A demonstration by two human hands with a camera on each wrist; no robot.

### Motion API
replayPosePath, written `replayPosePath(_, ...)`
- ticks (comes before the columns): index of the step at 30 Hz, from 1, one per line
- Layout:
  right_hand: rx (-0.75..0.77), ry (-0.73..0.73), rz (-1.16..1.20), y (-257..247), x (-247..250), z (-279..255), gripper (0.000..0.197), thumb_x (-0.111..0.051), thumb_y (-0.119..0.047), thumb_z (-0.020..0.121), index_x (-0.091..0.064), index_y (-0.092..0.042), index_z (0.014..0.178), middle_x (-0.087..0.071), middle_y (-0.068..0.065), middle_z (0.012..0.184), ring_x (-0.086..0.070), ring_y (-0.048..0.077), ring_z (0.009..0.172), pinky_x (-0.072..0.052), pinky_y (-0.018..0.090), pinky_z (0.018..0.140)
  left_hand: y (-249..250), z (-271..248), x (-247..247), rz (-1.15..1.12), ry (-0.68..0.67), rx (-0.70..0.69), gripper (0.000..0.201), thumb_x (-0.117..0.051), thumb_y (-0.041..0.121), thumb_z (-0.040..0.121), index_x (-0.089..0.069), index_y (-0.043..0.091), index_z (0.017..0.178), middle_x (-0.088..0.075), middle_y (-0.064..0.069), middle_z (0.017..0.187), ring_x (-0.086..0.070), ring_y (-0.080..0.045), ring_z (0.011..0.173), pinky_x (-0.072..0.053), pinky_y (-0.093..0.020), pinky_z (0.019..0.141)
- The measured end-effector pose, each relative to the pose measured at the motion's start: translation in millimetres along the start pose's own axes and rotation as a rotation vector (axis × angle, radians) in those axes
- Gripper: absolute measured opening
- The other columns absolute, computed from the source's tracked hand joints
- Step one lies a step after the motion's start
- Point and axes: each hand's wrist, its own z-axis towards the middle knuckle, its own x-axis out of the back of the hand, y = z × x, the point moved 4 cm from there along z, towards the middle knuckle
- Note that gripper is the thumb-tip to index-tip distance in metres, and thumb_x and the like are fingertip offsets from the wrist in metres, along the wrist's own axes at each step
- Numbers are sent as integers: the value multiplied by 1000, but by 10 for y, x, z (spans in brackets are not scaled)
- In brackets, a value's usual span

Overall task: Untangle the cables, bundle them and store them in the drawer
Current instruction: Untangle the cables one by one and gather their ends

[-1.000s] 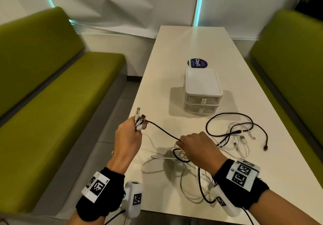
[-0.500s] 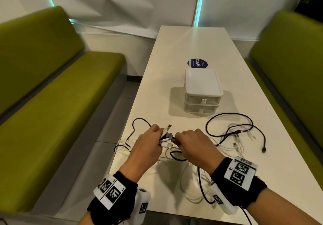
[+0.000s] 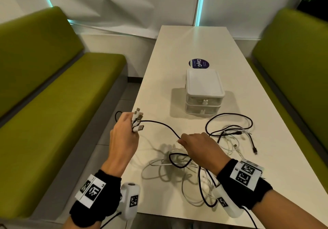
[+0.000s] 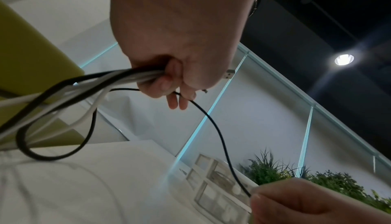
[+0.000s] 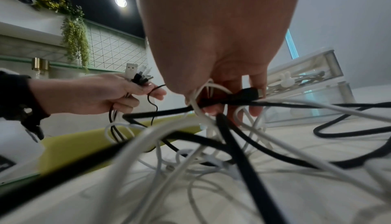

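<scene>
My left hand (image 3: 124,136) grips a bunch of cable ends, and their USB plugs (image 3: 138,120) stick up out of the fist (image 4: 169,80). A thin black cable (image 3: 159,124) runs from that fist to my right hand (image 3: 197,145), which pinches it along with other black and white strands (image 5: 220,103). The tangle of black and white cables (image 3: 179,164) lies on the white table (image 3: 191,42) under and right of my right hand. The white two-drawer box (image 3: 204,93) stands beyond, both drawers shut.
Green benches (image 3: 44,104) flank the table on both sides. A round dark sticker (image 3: 198,63) lies behind the drawer box. More cable loops (image 3: 236,131) spread toward the table's right edge, with a loose black plug (image 3: 255,152).
My left hand, next to the right half a second ago, has swung back out to the left and up, drawing the black cable taut between the hands. The right hand has stayed over the tangle.
</scene>
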Motion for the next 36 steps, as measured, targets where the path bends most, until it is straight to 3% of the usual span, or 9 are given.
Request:
replayPosePath(5,2,-7,0,-1,3,4,31,-30,-34,105,-53,-14,106,-68,8,98,-59,34,90,-23,33,67,303,-205,-107,-205,-44,-298,71,-47,-24,73,-58,19,129,-56,17,131,-54,17,98,-43,-2,85)
replayPosePath(7,2,6,29,11,3,14,36,-28,-38,105,-55,-13,106,-69,9,96,-60,34,87,-25,33,66,402,-303,-229,-212,-159,-425,77,-50,-21,74,-52,25,136,-47,20,143,-61,8,102,-51,-12,88)
replayPosePath(11,119,69,74,-16,7,-12,30,-40,-31,102,-59,-11,91,-69,11,81,-61,37,70,-34,36,61,439,-413,-453,16,-302,-602,93,-51,-10,72,-31,38,148,-17,30,155,-65,-14,66,-54,-27,56)
replayPosePath(13,166,124,44,-40,23,-18,21,-53,-21,96,-61,-8,81,-66,12,70,-61,37,61,-40,38,58,372,-418,-563,122,-364,-600,98,-48,-9,68,-27,42,149,-15,32,154,-57,-14,56,-46,-24,50)
replayPosePath(16,177,72,-3,-83,-7,11,20,-46,-23,98,-60,-10,92,-66,9,85,-61,33,79,-38,39,71,263,-377,-671,255,-513,-460,86,-43,-4,71,-36,40,145,-35,25,151,-64,-22,88,-43,-29,64)
replayPosePath(18,168,83,15,-62,-25,16,24,-42,-29,100,-59,-13,94,-65,7,88,-60,31,83,-35,37,72,199,-316,-674,323,-529,-342,51,-44,1,80,-58,27,121,-61,9,125,-61,-30,100,-43,-37,72)
replayPosePath(21,146,156,57,-8,-11,-10,27,-47,-34,99,-57,-15,84,-62,4,76,-61,30,70,-36,35,65,125,-228,-611,346,-463,-279,19,-46,2,81,-56,16,88,-61,0,93,-60,-35,89,-46,-41,68)
replayPosePath(27,145,247,66,-2,33,6,19,-57,-28,95,-54,-18,79,-59,1,68,-58,28,61,-43,37,61,178,-180,-543,121,-557,-247,47,-46,-1,82,-62,25,118,-68,6,111,-59,-23,101,-47,-37,81)
replayPosePath(36,95,249,57,-46,3,-4,35,-30,-39,93,-57,-20,82,-60,-3,69,-58,23,62,-45,37,62,307,-260,-539,91,-613,-222,26,-49,6,86,-67,21,96,-71,-3,93,-61,-29,89,-46,-38,76)
